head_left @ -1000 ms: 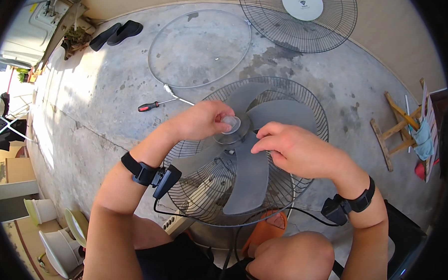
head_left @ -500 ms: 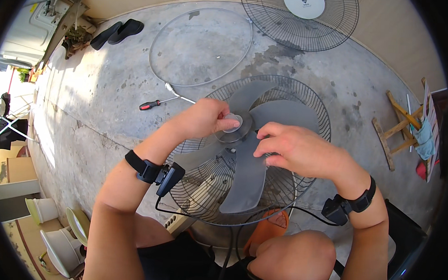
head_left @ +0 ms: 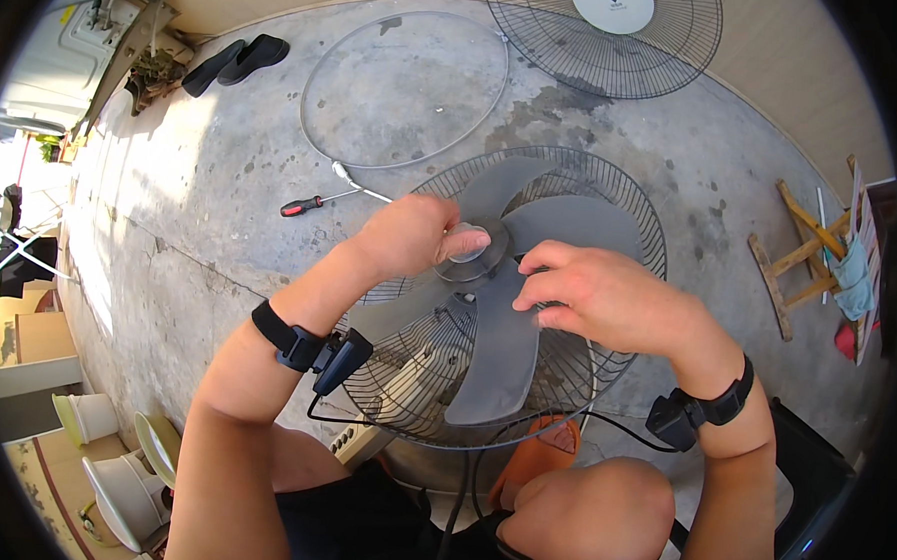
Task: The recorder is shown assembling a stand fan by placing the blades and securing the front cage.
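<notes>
A pedestal fan stands in front of me with its front grille off, and its grey blades [head_left: 494, 367] are exposed. Pinched in my left hand [head_left: 415, 234] is a small round plastic cap [head_left: 467, 253] at the middle of the hub, with my thumb laid across it. My right hand [head_left: 608, 302] is curled at the lower blade near its root, fingertips against its edge. The tip of its thumb is blurred. Behind the blades sits the wire rear grille [head_left: 644, 203], still around them.
The round front grille [head_left: 668, 59] leans at the back wall. A thin ring [head_left: 505, 72] and a red-and-black screwdriver [head_left: 300, 207] lie on the concrete floor. Black shoes [head_left: 253, 59] are at far left, a wooden folding stool [head_left: 790, 260] at right. White pots [head_left: 124, 496] stand lower left.
My left thumb has slid up and to the right across the cap. My right hand keeps its place at the blade. The whole view has shifted slightly.
</notes>
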Motion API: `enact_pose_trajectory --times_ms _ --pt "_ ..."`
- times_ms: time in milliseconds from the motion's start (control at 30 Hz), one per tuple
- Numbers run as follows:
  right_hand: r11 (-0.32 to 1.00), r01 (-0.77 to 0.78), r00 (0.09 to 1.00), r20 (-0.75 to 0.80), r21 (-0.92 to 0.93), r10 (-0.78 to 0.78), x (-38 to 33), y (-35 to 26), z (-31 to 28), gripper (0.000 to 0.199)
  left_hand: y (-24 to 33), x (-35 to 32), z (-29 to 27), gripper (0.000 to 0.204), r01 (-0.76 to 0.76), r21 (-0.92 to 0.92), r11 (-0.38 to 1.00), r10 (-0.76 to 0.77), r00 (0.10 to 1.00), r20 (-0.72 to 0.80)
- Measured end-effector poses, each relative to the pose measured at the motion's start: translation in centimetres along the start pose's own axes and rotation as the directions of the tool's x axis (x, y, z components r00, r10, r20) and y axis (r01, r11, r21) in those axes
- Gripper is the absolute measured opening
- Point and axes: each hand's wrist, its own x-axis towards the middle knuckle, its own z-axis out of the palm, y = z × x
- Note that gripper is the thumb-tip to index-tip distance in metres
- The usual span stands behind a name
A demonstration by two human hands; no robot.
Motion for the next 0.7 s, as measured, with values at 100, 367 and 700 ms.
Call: enact_pose_trajectory --times_ms 100,367,700 --pt "1.000 -0.015 1.000 0.017 -0.006 0.015 0.0 0.0 -0.2 0.014 -0.7 -0.3 -0.6 0.033 -0.211 -0.079 0.974 0.202 0.973 -0.109" --pt "1.000 -0.001 1.000 0.007 -0.008 0.002 0.0 0.0 0.0 0.014 1.7 0.2 -0.3 0.032 0.145 0.184 0.972 -0.173 0.974 0.146" --pt "1.000 0.006 1.000 0.008 -0.008 -0.006 0.1 -0.1 -0.2 0.013 0.5 0.3 -0.2 0.037 -0.052 -0.026 0.998 0.053 0.997 0.059"
